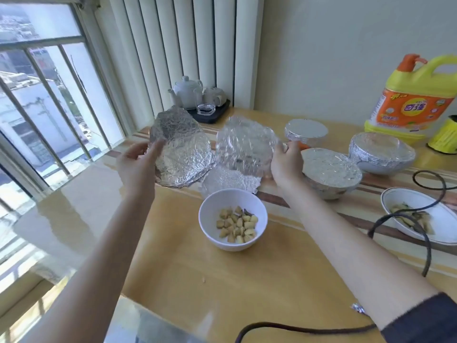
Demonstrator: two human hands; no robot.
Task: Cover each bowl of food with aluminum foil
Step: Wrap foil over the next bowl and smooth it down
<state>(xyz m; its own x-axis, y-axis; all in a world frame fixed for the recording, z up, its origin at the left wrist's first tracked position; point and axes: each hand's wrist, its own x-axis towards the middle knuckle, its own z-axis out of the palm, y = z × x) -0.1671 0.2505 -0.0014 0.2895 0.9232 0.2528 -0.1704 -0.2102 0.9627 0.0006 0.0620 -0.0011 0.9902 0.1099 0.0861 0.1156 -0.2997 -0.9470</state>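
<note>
A white bowl (210, 231) of yellow food cubes stands uncovered on the wooden table (173, 268). Above and behind it, my left hand (137, 164) grips a crinkled foil sheet (181, 149) by its left edge. My right hand (284, 162) holds a second crumpled foil sheet (244, 144) by its right edge. A third foil piece (230, 180) lies flat on the table just behind the bowl. Three foil-covered bowls stand to the right: one (330, 169) beside my right hand, one (382, 151) farther right, one (305, 129) behind.
An uncovered white plate (440, 219) with food sits at the right edge, a black cable (427, 248) looping over it. A yellow detergent jug (415, 100) stands at the back right. A teapot set on a dark tray (210, 115) sits by the window.
</note>
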